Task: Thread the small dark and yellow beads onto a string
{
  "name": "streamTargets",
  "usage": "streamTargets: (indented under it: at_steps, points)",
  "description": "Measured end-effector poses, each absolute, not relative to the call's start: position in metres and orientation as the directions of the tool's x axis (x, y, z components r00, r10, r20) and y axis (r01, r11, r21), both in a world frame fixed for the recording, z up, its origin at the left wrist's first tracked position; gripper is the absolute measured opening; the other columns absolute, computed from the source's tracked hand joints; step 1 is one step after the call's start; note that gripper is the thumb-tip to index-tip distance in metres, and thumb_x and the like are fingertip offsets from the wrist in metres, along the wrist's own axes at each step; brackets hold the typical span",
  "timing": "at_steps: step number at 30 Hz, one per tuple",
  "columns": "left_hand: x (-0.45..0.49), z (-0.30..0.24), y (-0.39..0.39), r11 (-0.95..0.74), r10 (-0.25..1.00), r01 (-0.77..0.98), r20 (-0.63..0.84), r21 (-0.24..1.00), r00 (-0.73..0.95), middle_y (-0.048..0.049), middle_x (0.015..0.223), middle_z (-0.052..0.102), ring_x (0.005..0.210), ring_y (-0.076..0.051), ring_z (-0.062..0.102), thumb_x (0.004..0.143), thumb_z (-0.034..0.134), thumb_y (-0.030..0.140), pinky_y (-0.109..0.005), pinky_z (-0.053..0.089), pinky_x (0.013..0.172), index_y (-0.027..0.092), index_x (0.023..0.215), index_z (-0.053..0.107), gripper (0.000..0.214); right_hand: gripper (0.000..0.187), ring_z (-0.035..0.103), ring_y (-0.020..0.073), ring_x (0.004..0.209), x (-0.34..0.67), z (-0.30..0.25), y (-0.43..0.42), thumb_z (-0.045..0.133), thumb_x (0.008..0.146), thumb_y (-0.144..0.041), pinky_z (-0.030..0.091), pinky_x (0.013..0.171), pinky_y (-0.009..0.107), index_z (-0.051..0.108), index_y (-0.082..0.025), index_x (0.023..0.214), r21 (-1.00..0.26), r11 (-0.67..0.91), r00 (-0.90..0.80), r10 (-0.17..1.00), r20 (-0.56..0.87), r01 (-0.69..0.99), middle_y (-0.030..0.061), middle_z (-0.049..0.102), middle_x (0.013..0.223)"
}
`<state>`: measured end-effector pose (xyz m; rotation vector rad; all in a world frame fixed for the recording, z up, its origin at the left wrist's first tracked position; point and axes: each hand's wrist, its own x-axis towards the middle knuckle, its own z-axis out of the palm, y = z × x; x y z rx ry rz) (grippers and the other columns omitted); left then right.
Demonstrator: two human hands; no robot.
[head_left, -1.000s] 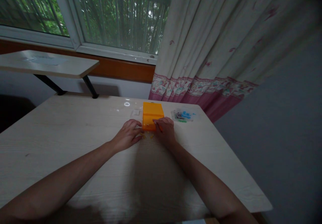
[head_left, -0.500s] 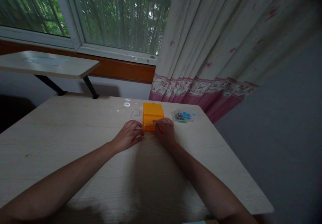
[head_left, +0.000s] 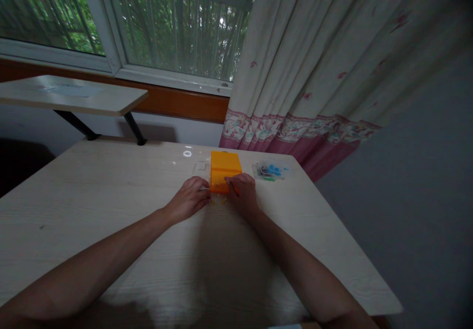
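Note:
An orange box (head_left: 223, 167) stands on the pale wooden table (head_left: 111, 206) near its far edge. My left hand (head_left: 191, 200) lies curled against the box's near left corner, fingers closed on something I cannot make out. My right hand (head_left: 243, 195) rests against the box's near right corner, pinching a thin stick-like tool. A few small orange bits (head_left: 220, 202) lie on the table between my two hands.
A clear packet of blue and dark small parts (head_left: 271, 170) lies right of the box. A small clear piece (head_left: 200, 166) lies left of it. A second table (head_left: 70, 95) stands behind on the left, under the window. A curtain (head_left: 325, 63) hangs at right.
Both hands and the box stay almost where they were; the view has shifted only slightly.

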<state>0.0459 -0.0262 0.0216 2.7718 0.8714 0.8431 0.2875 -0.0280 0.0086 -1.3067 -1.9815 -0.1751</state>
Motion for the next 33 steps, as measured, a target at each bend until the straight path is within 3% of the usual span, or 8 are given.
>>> streamTargets:
  at_steps: [5, 9, 13, 21, 33]
  points:
    - [0.046, 0.021, -0.026, -0.824, 0.564, 0.497, 0.488, 0.272, 0.667, -0.0078, 0.11, 0.059, 0.109, -0.023, 0.049, 0.093, 0.053, 0.027, -0.041, 0.041, 0.097, 0.021, 0.096, 0.066, 0.015, 0.021, 0.059, 0.0195, 0.091, 0.284, 0.011, -0.031, 0.053, 0.093, -0.027, 0.038, 0.098, 0.041, 0.072, -0.023, 0.102, -0.229, 0.497, -0.228, 0.697, 0.679, 0.837, 0.0048, 0.07, 0.089]
    - [0.046, 0.021, -0.025, -0.818, 0.57, 0.487, 0.548, 0.307, 0.612, -0.0081, 0.103, 0.06, 0.102, -0.021, 0.05, 0.094, 0.051, 0.026, -0.038, 0.043, 0.092, 0.018, 0.095, 0.064, 0.016, 0.023, 0.057, 0.0193, 0.1, 0.277, 0.014, -0.04, 0.059, 0.09, -0.031, 0.029, 0.11, 0.044, 0.069, -0.028, 0.11, -0.105, 0.624, -0.409, 0.621, 0.668, 0.775, 0.003, 0.069, 0.095]
    - [0.046, 0.023, -0.025, -0.813, 0.578, 0.458, 0.597, 0.36, 0.557, -0.008, 0.099, 0.059, 0.098, -0.02, 0.05, 0.095, 0.049, 0.025, -0.036, 0.044, 0.088, 0.017, 0.096, 0.061, 0.014, 0.022, 0.057, 0.0189, 0.106, 0.271, 0.014, -0.048, 0.063, 0.088, -0.037, 0.027, 0.113, 0.044, 0.068, -0.031, 0.109, -0.06, 0.718, -0.547, 0.579, 0.604, 0.693, 0.0012, 0.07, 0.097]
    - [0.048, 0.027, -0.03, -0.822, 0.569, 0.384, 0.569, 0.421, 0.594, -0.0061, 0.09, 0.058, 0.091, -0.019, 0.051, 0.096, 0.046, 0.027, -0.035, 0.043, 0.085, 0.018, 0.093, 0.059, 0.016, 0.017, 0.058, 0.0178, 0.096, 0.268, 0.013, -0.049, 0.064, 0.087, -0.041, 0.034, 0.108, 0.042, 0.066, -0.026, 0.092, -0.025, 0.727, -0.557, 0.546, 0.625, 0.686, 0.0017, 0.069, 0.09]
    - [0.049, 0.024, -0.03, -0.848, 0.523, 0.351, 0.517, 0.397, 0.678, -0.0051, 0.084, 0.058, 0.088, -0.019, 0.051, 0.096, 0.047, 0.031, -0.034, 0.042, 0.083, 0.017, 0.09, 0.059, 0.02, 0.016, 0.058, 0.0177, 0.094, 0.263, 0.016, -0.054, 0.058, 0.091, -0.037, 0.036, 0.107, 0.041, 0.068, -0.026, 0.098, 0.001, 0.752, -0.612, 0.535, 0.582, 0.659, 0.0026, 0.069, 0.087]
